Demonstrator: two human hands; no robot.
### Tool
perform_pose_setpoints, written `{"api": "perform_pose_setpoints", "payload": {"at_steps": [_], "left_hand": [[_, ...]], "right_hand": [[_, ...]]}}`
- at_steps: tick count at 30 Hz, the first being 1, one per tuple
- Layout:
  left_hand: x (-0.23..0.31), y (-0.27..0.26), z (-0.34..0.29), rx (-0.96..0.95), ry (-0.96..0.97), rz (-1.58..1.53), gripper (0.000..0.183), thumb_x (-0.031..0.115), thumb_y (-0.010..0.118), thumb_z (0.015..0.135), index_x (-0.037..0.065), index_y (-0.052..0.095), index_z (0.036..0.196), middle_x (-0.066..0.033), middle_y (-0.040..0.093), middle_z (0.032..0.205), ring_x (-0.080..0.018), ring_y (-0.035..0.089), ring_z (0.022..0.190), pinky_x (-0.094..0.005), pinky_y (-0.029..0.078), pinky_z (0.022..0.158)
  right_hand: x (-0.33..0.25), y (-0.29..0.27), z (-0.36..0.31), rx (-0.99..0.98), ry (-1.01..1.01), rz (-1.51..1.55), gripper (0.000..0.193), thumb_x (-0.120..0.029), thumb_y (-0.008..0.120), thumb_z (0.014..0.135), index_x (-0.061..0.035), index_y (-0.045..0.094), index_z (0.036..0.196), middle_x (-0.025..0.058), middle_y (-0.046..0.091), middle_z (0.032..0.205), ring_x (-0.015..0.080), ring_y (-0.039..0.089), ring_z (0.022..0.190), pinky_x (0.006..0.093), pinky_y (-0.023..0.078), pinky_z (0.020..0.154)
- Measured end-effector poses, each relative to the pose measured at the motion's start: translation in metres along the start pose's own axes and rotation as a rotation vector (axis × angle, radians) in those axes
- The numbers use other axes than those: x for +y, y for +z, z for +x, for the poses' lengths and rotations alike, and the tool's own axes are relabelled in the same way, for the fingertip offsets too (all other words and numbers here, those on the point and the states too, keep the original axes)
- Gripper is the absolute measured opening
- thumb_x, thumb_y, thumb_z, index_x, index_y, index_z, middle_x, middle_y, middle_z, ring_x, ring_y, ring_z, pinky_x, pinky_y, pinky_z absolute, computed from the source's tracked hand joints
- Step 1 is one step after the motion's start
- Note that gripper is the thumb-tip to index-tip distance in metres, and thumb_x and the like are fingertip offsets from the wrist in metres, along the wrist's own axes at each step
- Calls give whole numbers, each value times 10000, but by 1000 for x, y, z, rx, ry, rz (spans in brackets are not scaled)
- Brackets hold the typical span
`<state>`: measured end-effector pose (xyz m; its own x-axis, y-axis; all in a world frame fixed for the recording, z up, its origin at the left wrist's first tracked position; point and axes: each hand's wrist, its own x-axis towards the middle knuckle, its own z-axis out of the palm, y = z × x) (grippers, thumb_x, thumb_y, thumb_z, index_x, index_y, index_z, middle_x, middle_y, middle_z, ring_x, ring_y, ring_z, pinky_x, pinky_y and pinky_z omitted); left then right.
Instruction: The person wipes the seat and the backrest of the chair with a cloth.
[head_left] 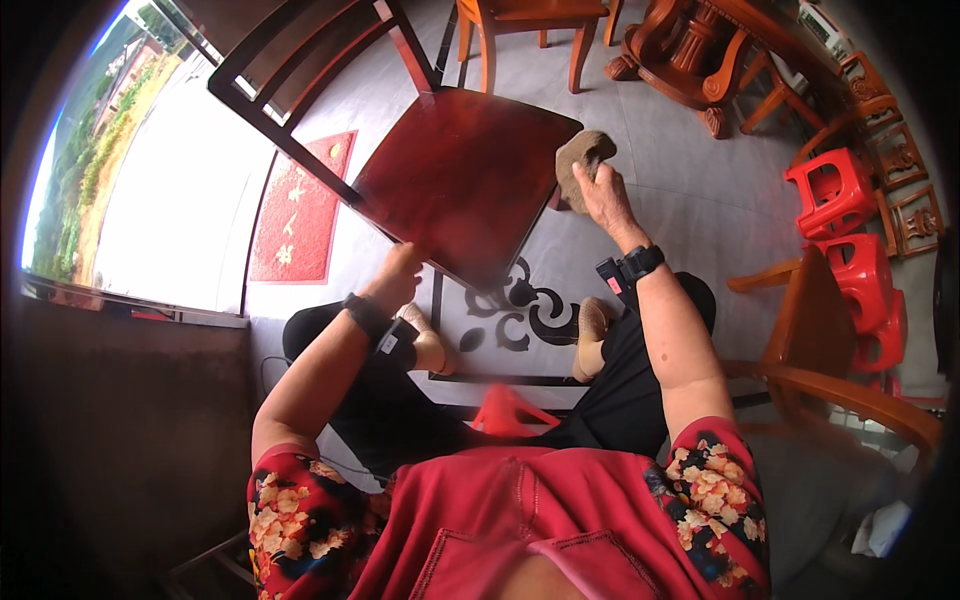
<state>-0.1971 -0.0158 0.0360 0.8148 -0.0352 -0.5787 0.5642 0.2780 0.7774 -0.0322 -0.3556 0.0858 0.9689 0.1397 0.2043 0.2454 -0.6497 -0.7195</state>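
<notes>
A dark red-brown wooden chair (460, 165) stands before me, its slatted back to the far left and its glossy seat toward me. My left hand (398, 275) is closed at the seat's near left edge, where the back frame meets it; some fingers are hidden by the edge. In my right hand (606, 200) is a bunched grey-brown cloth (572, 172), held beside the seat's far right corner. The thumb lies on top of the cloth and the fingers are bent around it. Whether the cloth touches the seat edge, I cannot tell.
Left of the chair a red mat (300, 215) lies by a bright doorway. Red plastic stools (835, 195) and carved wooden furniture (695, 50) stand at the right. A wooden armchair (800, 320) is close to my right arm. A red stool (505, 410) shows between my legs.
</notes>
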Motion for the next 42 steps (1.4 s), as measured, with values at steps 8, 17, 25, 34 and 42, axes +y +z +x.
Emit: {"api": "perform_pose_setpoints", "payload": {"at_steps": [8,17,25,34,42], "left_hand": [[101,130,-149,-76,469,-515,539,72,523,924,22,348,1431,-109,454,1392,-228,508,1227,-371,420,1000],[61,77,-31,180,300,-310,598,45,582,862,16,370,1420,-134,454,1395,-195,585,1038,-322,478,868],[50,69,-10,291,459,-33,469,37,602,848,9,523,1310,-161,544,1331,-248,550,1176,-334,486,920],[29,44,8,390,530,279,372,24,583,845,-17,594,1214,-115,658,1137,-181,625,1016,-286,497,860],[23,36,25,349,614,207,359,-24,590,803,-26,628,1159,-99,668,1079,-176,642,929,-278,516,838]], "right_hand": [[-33,53,-34,-89,-148,-29,409,-339,609,911,56,610,804,287,630,784,459,621,765,492,494,658],[-55,105,-102,-282,-679,-346,610,-239,626,844,-15,440,1380,253,353,1457,415,330,1358,505,259,1118],[3,107,1,-183,-405,-604,574,-241,549,922,-29,389,1431,202,337,1504,398,318,1378,476,258,1134],[10,121,36,-181,-397,-584,560,-278,531,938,19,417,1399,233,351,1482,400,312,1379,453,264,1141],[-56,127,-130,-398,-724,-317,635,-120,562,845,-3,358,1434,204,320,1511,371,274,1415,480,246,1144]]}}
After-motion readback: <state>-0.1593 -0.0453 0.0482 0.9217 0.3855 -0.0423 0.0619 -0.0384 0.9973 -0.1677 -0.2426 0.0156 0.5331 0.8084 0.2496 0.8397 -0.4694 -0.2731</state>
